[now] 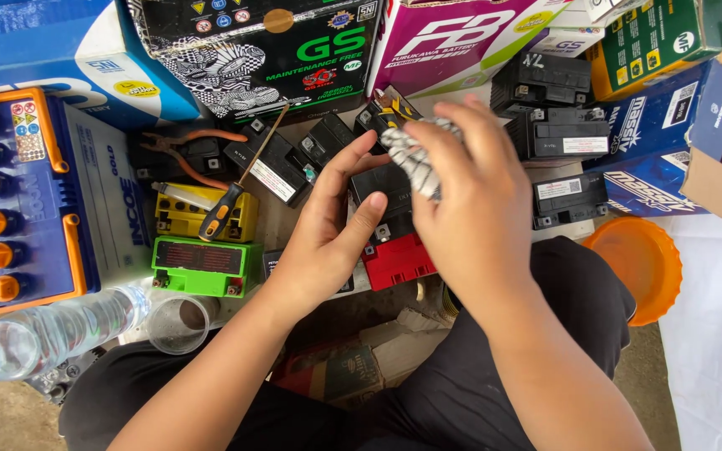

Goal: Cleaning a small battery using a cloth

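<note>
The right hand [474, 200] is pinching a crumpled grey-and-white rag [415, 154] between fingers and thumb and pressing it against the top of a small black battery [388, 194], while the left hand [327, 230] is cupping that battery from the left, thumb lying across its front. Just below the battery a red battery [396, 260] is sitting, and further left a screwdriver [231, 196] is resting across a yellow battery [179, 215] above a green battery [204, 266].
</note>
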